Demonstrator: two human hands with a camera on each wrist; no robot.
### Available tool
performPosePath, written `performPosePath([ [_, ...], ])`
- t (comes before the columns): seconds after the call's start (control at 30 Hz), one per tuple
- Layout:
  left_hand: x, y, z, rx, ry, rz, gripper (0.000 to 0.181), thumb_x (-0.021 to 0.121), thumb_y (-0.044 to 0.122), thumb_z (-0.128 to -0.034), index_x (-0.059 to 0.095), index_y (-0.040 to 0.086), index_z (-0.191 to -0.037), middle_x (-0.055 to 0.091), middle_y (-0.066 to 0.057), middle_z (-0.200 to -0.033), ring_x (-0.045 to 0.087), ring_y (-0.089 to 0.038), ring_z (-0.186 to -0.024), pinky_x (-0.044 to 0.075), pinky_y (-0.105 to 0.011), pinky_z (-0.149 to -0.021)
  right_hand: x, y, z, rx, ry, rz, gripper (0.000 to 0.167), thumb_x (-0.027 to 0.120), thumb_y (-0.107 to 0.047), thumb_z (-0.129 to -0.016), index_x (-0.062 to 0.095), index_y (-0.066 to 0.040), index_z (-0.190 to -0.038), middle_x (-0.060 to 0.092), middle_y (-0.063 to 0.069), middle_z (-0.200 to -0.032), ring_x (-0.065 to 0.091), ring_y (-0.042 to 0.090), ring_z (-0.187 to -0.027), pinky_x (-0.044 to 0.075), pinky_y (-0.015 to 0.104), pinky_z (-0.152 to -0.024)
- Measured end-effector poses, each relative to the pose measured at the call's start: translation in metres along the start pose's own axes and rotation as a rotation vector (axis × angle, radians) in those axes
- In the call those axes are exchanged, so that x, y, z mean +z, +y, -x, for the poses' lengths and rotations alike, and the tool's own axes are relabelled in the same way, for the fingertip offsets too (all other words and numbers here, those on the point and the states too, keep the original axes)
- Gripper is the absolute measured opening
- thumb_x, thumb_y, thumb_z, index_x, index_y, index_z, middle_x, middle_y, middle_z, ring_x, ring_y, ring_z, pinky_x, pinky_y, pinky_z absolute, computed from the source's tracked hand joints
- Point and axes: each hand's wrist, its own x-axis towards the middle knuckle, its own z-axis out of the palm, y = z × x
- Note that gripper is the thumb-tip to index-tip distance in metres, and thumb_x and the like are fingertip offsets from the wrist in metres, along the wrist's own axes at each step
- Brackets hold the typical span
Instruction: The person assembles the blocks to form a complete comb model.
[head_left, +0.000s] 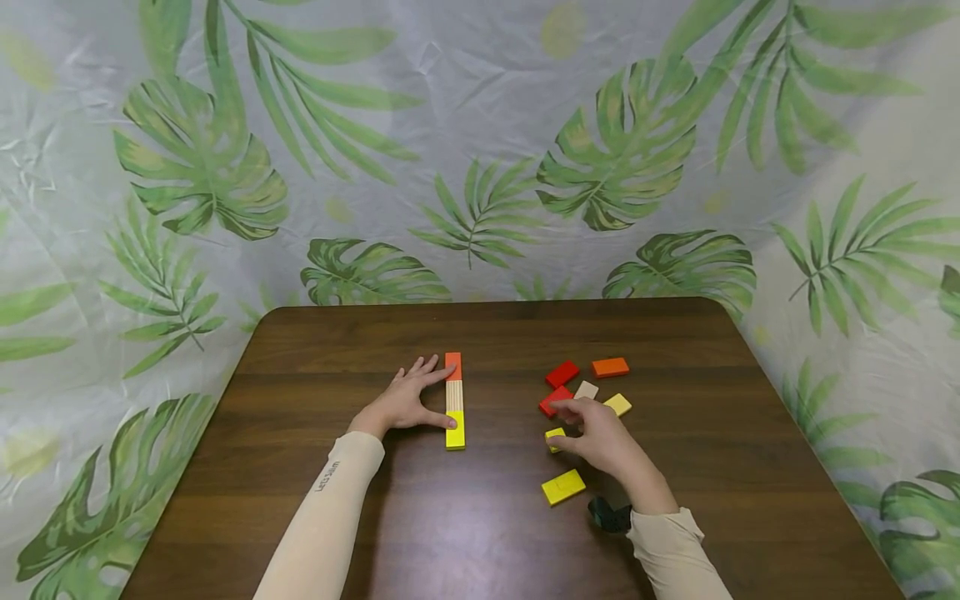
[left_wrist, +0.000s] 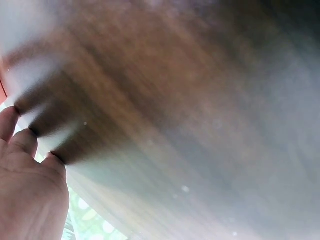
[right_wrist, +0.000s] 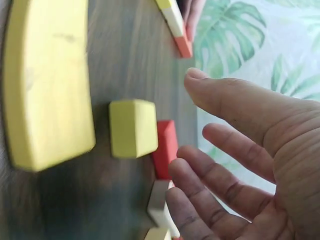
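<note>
A straight row of blocks runs front to back left of the table's middle: an orange block [head_left: 453, 365], a pale striped section [head_left: 455, 396] and a yellow block [head_left: 455, 433]. My left hand [head_left: 401, 400] lies spread at the row's left side, its thumb on the yellow block and index finger on the orange one. My right hand [head_left: 603, 437] hovers with parted fingers by a small yellow block [head_left: 555, 439]. In the right wrist view, nothing is between the fingers of this hand [right_wrist: 250, 160], beside the small yellow block [right_wrist: 133, 128].
Around my right hand lie red blocks [head_left: 562, 373], an orange block [head_left: 611, 367], a pale block [head_left: 587, 389], a light yellow block [head_left: 618, 404] and a larger yellow block [head_left: 563, 487]. The brown table [head_left: 300, 358] ends at a leaf-patterned cloth [head_left: 480, 125].
</note>
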Motion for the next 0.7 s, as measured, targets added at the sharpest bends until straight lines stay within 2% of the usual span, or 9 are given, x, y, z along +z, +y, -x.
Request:
performPosePath([
  [0.4,0.001,0.000,0.001,0.006,0.004,0.000,0.106,0.090,0.054,-0.0829,0.036,0.028,-0.170,0.015,-0.014,-0.181,0.005,-0.040,-0.170,0.005,-0.069,-0.134,0.006,0.017,0.019,0.064,0.011,-0.036,0.054,0.092,-0.020,-0.087,0.072,0.000,-0.133,0.075,0.012,-0.118,0.071,0.025,-0.104,0.061,0.047,-0.097],
  [0.57,0.001,0.000,0.000,0.007,0.002,-0.003,0.105,0.090,0.054,-0.0834,0.036,0.028,-0.170,0.015,-0.014,-0.181,0.005,-0.040,-0.170,0.005,-0.068,-0.134,0.002,0.019,0.027,0.092,0.004,-0.047,0.049,0.092,-0.023,-0.086,0.074,-0.002,-0.127,0.074,0.009,-0.109,0.070,0.022,-0.098,0.062,0.045,-0.093],
  [0.7,0.000,0.000,0.000,0.006,0.004,-0.008,0.105,0.090,0.054,-0.0833,0.037,0.028,-0.169,0.016,-0.014,-0.181,0.006,-0.041,-0.169,0.005,-0.068,-0.134,0.002,0.022,0.030,0.111,0.003,-0.052,0.051,0.091,-0.024,-0.088,0.072,-0.004,-0.131,0.073,0.007,-0.109,0.069,0.020,-0.098,0.062,0.043,-0.093],
])
